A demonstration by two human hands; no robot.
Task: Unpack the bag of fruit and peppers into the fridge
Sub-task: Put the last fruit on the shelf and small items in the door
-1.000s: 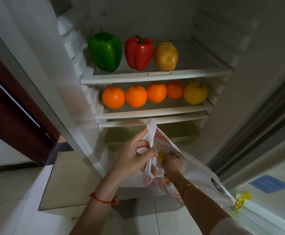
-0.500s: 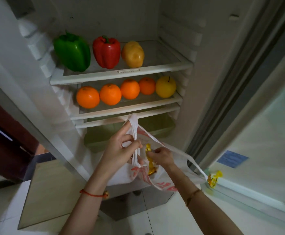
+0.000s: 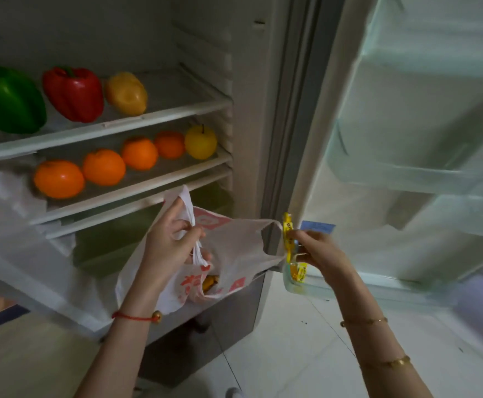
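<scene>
My left hand point(image 3: 171, 239) grips one handle of a white plastic bag point(image 3: 234, 254) with red print, held up in front of the open fridge. Something yellow-orange point(image 3: 210, 281) shows inside the bag. My right hand point(image 3: 317, 251) holds a small yellow packet point(image 3: 289, 237) beside the bag's other handle, over the bottom door bin point(image 3: 306, 288), where another yellow packet point(image 3: 299, 272) lies. The upper shelf point(image 3: 177, 110) carries a green pepper point(image 3: 7, 99), a red pepper point(image 3: 75, 93) and a yellow pepper point(image 3: 127, 93). The shelf below holds several oranges point(image 3: 104, 166) and a yellow apple point(image 3: 200, 142).
The fridge door point(image 3: 406, 139) stands open on the right with its pale shelves. A greenish crisper drawer point(image 3: 114, 242) sits under the lower shelf. A blue label point(image 3: 317, 226) is stuck low on the door. White floor tiles point(image 3: 292, 354) lie below.
My right hand has come out of the bag with the yellow packet and swung right to the door bin. The view has turned right toward the door. My left hand keeps its hold on the handle.
</scene>
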